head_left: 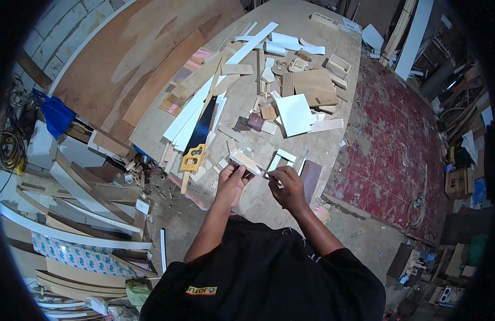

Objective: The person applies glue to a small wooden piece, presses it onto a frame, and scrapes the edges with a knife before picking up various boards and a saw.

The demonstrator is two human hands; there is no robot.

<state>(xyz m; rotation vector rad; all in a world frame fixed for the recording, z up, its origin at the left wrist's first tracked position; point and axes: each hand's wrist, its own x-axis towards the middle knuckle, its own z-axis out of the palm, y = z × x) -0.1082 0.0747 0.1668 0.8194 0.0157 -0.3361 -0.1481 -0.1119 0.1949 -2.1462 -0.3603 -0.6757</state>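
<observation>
My left hand (232,183) is closed around a small pale wooden block (246,161), held tilted just above the near edge of the table. Close by on the right, my right hand (287,187) pinches a thin, dark, narrow item (264,172) whose tip meets the block's right end; its kind is too small to make out. A white-edged square frame piece (282,158) lies just beyond my right hand. Left of my hands rests a handsaw (194,154) with a yellow handle and dark blade.
The wooden table (247,206) carries white strips (191,120), a white square panel (294,114), a brown board (315,88) and many offcuts. A dark flat piece (310,179) lies near the right edge. Large plywood sheets (135,48) lean at left; curved boards (87,187) are stacked below.
</observation>
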